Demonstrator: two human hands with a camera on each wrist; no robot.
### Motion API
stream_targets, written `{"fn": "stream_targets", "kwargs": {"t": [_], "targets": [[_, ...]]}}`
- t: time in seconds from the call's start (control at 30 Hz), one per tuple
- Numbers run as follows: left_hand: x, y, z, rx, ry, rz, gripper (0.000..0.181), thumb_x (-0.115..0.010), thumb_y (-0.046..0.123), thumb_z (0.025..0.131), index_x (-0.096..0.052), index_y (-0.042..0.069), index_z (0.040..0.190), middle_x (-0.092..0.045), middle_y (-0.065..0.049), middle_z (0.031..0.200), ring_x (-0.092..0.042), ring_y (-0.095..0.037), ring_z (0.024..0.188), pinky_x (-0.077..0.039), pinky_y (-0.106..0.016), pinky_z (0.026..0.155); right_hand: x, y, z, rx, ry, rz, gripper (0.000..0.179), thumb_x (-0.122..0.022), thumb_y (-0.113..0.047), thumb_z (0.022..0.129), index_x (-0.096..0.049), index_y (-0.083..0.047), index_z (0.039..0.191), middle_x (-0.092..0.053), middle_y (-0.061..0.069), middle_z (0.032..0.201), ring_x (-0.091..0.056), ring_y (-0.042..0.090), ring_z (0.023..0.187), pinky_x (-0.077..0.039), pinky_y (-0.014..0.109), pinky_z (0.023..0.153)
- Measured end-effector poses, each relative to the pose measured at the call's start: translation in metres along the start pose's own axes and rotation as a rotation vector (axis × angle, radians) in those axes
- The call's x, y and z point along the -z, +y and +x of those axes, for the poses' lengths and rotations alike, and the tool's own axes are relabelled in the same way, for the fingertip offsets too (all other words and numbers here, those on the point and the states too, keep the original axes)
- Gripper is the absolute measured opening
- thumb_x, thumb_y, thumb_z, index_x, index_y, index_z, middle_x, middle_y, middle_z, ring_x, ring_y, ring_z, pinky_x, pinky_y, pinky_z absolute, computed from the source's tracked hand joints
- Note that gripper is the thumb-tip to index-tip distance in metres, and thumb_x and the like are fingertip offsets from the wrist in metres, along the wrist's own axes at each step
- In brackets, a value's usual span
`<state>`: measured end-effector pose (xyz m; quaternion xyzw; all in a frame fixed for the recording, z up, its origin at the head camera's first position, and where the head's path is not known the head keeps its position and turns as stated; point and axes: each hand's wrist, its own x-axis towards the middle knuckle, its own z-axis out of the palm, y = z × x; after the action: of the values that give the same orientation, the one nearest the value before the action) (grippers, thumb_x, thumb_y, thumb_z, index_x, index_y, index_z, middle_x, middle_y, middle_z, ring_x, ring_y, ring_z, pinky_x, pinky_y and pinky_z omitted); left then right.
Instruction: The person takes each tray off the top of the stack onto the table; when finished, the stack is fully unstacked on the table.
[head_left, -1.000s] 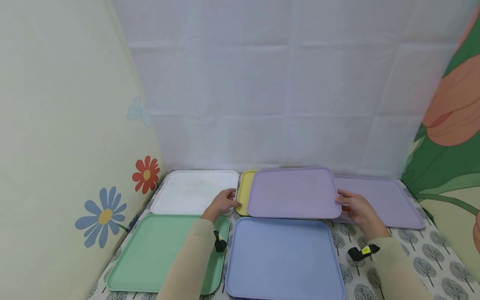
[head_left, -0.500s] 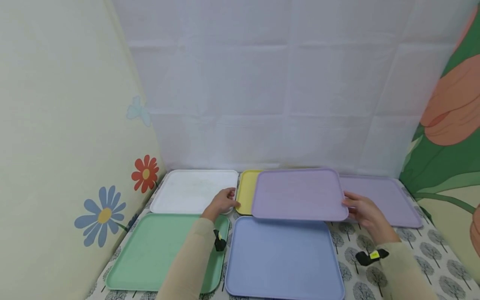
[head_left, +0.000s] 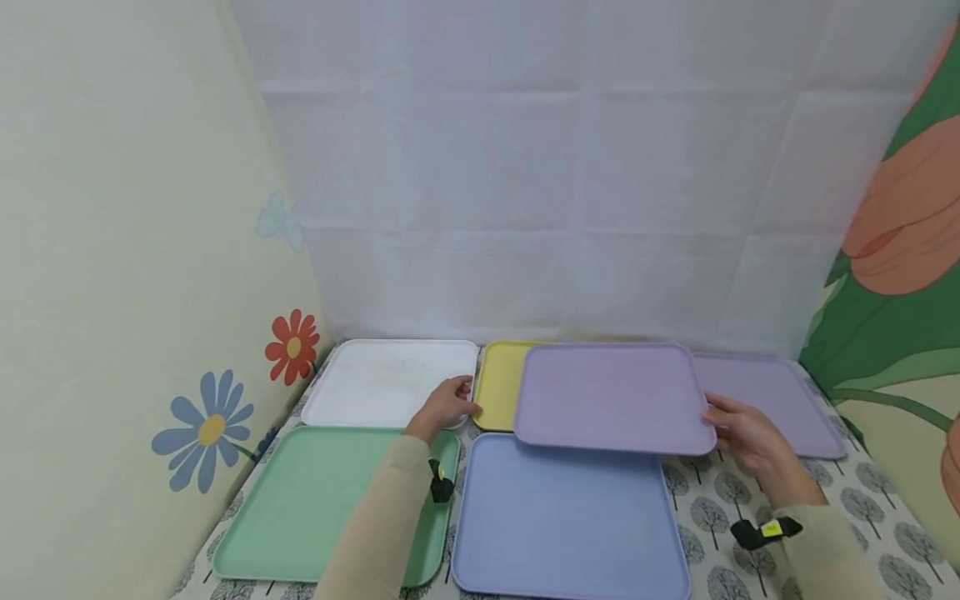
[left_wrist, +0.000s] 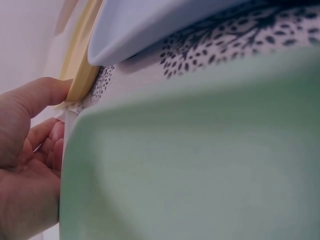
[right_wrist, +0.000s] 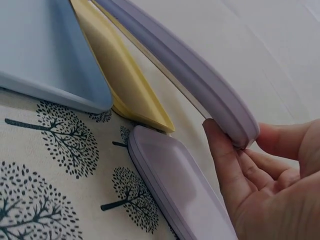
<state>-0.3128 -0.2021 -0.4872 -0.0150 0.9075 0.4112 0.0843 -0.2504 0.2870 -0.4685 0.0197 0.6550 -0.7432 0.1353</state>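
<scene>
My right hand (head_left: 750, 437) pinches the right edge of a light purple tray (head_left: 611, 396), thumb on one side and fingers underneath. In the right wrist view this raised tray (right_wrist: 200, 75) tilts above the others. It covers much of a yellow tray (head_left: 498, 383) and the back edge of a blue tray (head_left: 570, 521) in the head view. My left hand (head_left: 445, 406) is at the yellow tray's left side. Seen from the left wrist, its thumb touches the yellow tray's corner (left_wrist: 80, 85), while the other fingers curl loosely below, near the white tray's edge.
A white tray (head_left: 390, 379) lies at the back left, with a green tray (head_left: 300, 504) in front. Another purple tray (head_left: 787, 400) lies at the back right. The tree-patterned tablecloth (head_left: 900, 533) shows at the front right. A white cloth (head_left: 562, 167) hangs behind.
My right hand has moved right and toward me with the purple tray, uncovering more of the yellow tray. The left hand has stayed at the yellow tray's left side.
</scene>
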Motion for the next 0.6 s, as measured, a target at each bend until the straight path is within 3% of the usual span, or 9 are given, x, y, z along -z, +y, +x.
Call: {"fn": "stream_targets", "kwargs": {"t": [0.07,0.13,0.23,0.27,0.33,0.6], "targets": [[0.0,0.0,0.0,-0.002,-0.001,0.001,0.072,-0.077,0.011,0.084,-0.047,-0.002,0.148,-0.059,-0.017,0.128,-0.055,-0.03,0.116,-0.045,-0.046,0.107,0.004,0.001,-0.003,0.0,0.001,0.013,0.066,-0.058,-0.006,0.102,-0.023,0.003,0.157,-0.07,-0.016,0.095,-0.068,0.005,0.085,-0.057,0.023,0.074],[0.0,0.0,0.001,-0.003,0.0,0.0,0.072,-0.077,0.011,0.083,-0.047,-0.002,0.148,-0.059,-0.017,0.128,-0.055,-0.03,0.117,-0.045,-0.046,0.107,0.007,0.001,-0.006,0.005,0.005,0.02,0.052,-0.059,-0.006,0.101,-0.045,-0.013,0.151,-0.07,-0.016,0.096,-0.068,0.005,0.085,-0.057,0.023,0.074],[0.0,0.0,0.001,0.001,0.001,-0.005,0.072,-0.078,0.011,0.083,-0.047,-0.001,0.148,-0.059,-0.017,0.128,-0.054,-0.03,0.117,-0.045,-0.045,0.107,0.012,0.001,-0.012,0.011,-0.002,0.036,0.033,-0.059,-0.007,0.101,-0.068,-0.034,0.116,-0.071,-0.016,0.097,-0.068,0.005,0.086,-0.057,0.024,0.074],[0.0,0.0,0.001,0.0,0.002,-0.004,0.072,-0.078,0.011,0.083,-0.047,-0.001,0.147,-0.059,-0.017,0.128,-0.054,-0.03,0.117,-0.045,-0.045,0.107,0.013,0.001,-0.013,0.013,-0.005,0.046,0.032,-0.059,-0.006,0.101,-0.069,-0.037,0.104,-0.071,-0.016,0.097,-0.067,0.005,0.086,-0.057,0.024,0.074],[0.0,0.001,0.001,0.0,0.003,-0.004,0.072,-0.078,0.011,0.083,-0.047,-0.001,0.147,-0.058,-0.017,0.129,-0.054,-0.03,0.117,-0.045,-0.045,0.106,0.016,0.001,-0.017,0.016,-0.017,0.072,0.038,-0.058,-0.005,0.102,-0.07,-0.04,0.096,-0.071,-0.015,0.098,-0.067,0.005,0.086,-0.057,0.024,0.074],[0.001,0.006,-0.005,0.005,0.0,-0.008,0.073,-0.078,0.011,0.083,-0.047,-0.001,0.148,-0.056,-0.02,0.133,-0.053,-0.033,0.121,-0.044,-0.048,0.108,0.035,0.007,-0.029,0.054,-0.074,0.122,0.043,-0.051,-0.002,0.104,-0.072,-0.039,0.101,-0.072,-0.013,0.101,-0.068,0.006,0.089,-0.057,0.024,0.073]]}}
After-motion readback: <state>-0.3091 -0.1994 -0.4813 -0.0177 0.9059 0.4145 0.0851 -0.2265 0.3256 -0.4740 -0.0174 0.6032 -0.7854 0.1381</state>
